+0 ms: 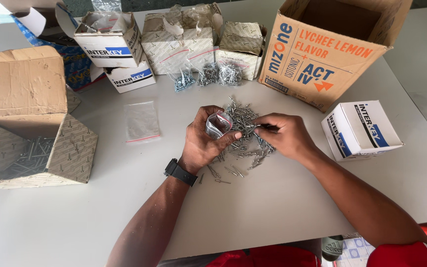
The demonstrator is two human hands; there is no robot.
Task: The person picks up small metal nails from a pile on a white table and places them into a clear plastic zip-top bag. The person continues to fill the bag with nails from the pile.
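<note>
The left hand (204, 141) pinches a small clear bag (217, 123) open above the pile of rivets (245, 136) on the table (273, 207). The right hand (281, 136), just beside it, grips a few rivets (263, 127). If the floppy bag mouth sags shut, they could miss and scatter. Boxes stand around.

Over the middle of the grey worktop (273, 207), the left hand (204, 141) held a small clear plastic bag (217, 123) open, while the right hand (283, 134) pinched a rivet from the loose pile of rivets (245, 138) beneath both hands. An empty flat bag (142, 121) lay to the left. Filled bags (208, 75) and small boxes (193, 42) sat along the far edge.
</note>
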